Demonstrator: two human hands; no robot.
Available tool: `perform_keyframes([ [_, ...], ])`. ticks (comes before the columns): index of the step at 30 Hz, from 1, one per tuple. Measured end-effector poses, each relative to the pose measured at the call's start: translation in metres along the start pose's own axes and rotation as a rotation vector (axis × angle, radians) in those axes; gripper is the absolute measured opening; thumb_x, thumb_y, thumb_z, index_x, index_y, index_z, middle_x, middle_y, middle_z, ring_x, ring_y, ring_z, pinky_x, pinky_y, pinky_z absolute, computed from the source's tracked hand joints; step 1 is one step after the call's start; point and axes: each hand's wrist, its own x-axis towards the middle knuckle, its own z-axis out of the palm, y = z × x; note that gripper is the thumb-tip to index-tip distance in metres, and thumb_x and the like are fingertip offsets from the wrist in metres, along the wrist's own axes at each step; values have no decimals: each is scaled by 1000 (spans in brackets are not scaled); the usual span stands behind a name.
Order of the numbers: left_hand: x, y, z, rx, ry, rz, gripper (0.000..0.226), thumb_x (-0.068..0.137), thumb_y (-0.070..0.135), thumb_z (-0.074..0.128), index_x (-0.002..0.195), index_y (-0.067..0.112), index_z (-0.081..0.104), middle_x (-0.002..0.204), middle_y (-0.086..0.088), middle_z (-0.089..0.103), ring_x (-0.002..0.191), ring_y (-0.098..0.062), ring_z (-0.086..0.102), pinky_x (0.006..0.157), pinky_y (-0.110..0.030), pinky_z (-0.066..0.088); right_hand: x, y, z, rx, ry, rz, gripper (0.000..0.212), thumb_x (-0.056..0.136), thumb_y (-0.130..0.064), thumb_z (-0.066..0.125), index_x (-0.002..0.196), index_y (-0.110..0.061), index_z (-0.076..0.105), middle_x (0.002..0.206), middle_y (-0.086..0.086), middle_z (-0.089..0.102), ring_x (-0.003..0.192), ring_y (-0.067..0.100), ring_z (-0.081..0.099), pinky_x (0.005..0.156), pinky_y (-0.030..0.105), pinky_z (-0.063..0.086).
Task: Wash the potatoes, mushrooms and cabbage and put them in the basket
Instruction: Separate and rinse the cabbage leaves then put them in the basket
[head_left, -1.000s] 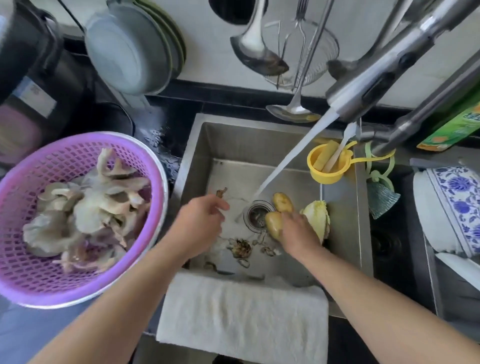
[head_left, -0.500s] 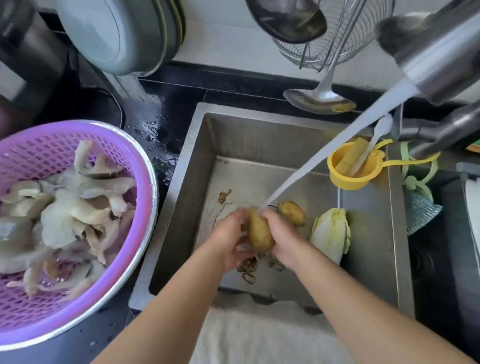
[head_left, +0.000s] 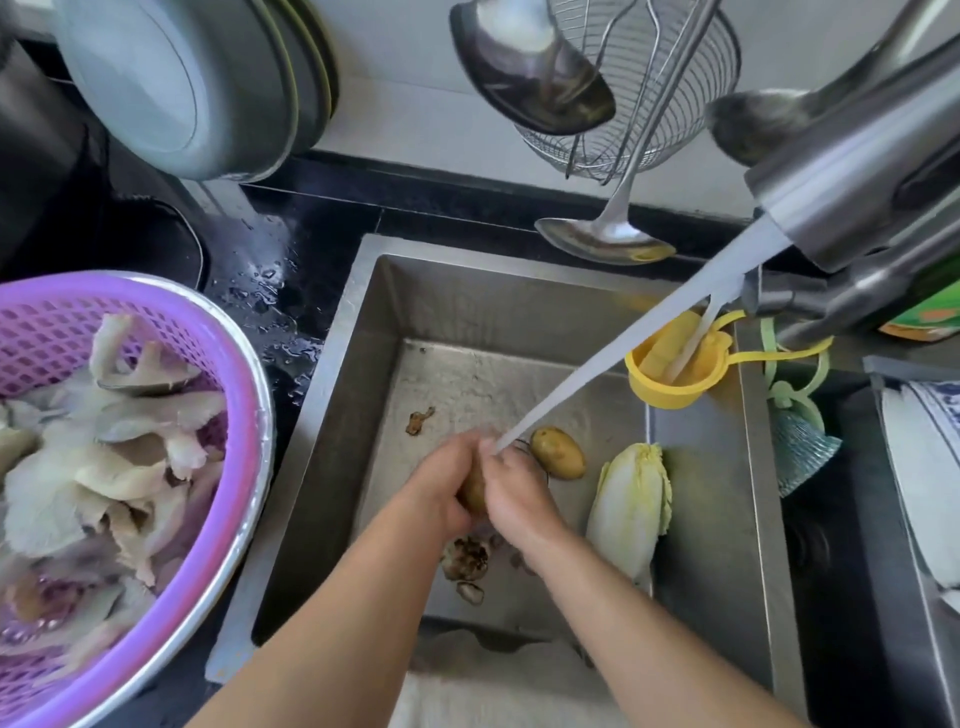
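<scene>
Over the sink (head_left: 332, 457), left hand (head_left: 441, 493) and right hand (head_left: 511, 493) both gripped one potato (head_left: 474, 491) under the water stream (head_left: 597, 364).

A pale wall (head_left: 415, 119) runs across twelve o'clock, bright with daylight. Hung against it are a steel ladle (head_left: 530, 67) and a wire strainer (head_left: 670, 88). Stacked plates (head_left: 197, 78) lean at eleven o'clock. Below them the black table (head_left: 311, 249) is wet with drops. A white towel (head_left: 498, 691) lies at six o'clock.
</scene>
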Motion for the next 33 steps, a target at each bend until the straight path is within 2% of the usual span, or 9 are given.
perform_keyframes([
  [4,-2,-7,-1,-144,-29,-19,42,102,44,54,101,6,70,77,-16,73,72,-30,67,57,-32,58,38,28,-64,-528,115,-159,35,108,-26,44,139,-19,60,142,9,59,133,29,52,110,38,42],
  [8,-1,-6,-1,-212,-57,13,40,106,41,49,117,8,68,93,-18,75,86,-32,67,72,-40,58,79,56,-88,-971,-27,-95,74,101,-33,59,163,-28,19,171,9,8,156,36,12,125,45,19],
  [12,-6,-1,0,-207,-30,124,26,107,32,51,119,14,67,94,-15,76,85,-31,68,72,-44,59,93,60,-82,-1053,-24,-258,69,97,-20,60,158,-27,28,151,11,40,137,37,40,111,46,41],
  [15,-13,-2,-11,-270,28,164,29,108,32,49,118,9,63,99,-21,72,78,-35,69,61,-39,57,82,50,-72,-712,26,-166,58,89,-25,68,143,-24,48,130,8,56,118,31,57,99,44,50],
  [19,-28,-9,-38,-424,126,181,37,104,45,58,116,11,63,98,-18,69,76,-28,67,63,-36,60,27,12,-44,578,-191,315,23,99,-25,50,115,-10,58,99,18,67,76,27,62,67,40,54],
  [23,-49,-15,-57,-398,168,206,26,101,33,67,111,9,65,93,-14,72,82,-24,65,84,-38,57,5,-6,-21,1102,-367,474,42,100,-33,43,119,0,61,108,24,68,77,28,66,59,33,56],
  [25,-62,-17,-59,-369,169,207,19,102,28,65,103,9,66,73,-9,77,82,-24,66,88,-39,56,3,-16,-12,1296,-351,483,42,100,-31,51,129,-1,55,114,26,66,85,31,70,59,30,58],
  [28,-79,-15,-62,-342,169,165,15,101,22,65,98,7,65,68,-10,73,80,-25,63,78,-39,56,-1,-38,-4,1255,-297,447,24,99,-19,62,119,-5,56,107,21,65,91,28,68,53,24,56],
  [33,-98,-15,-59,-305,95,89,34,98,39,67,111,8,61,88,-18,66,72,-28,68,67,-38,59,-19,-52,-6,267,18,76,22,88,-35,71,108,-32,63,96,2,72,76,20,72,57,34,54],
])
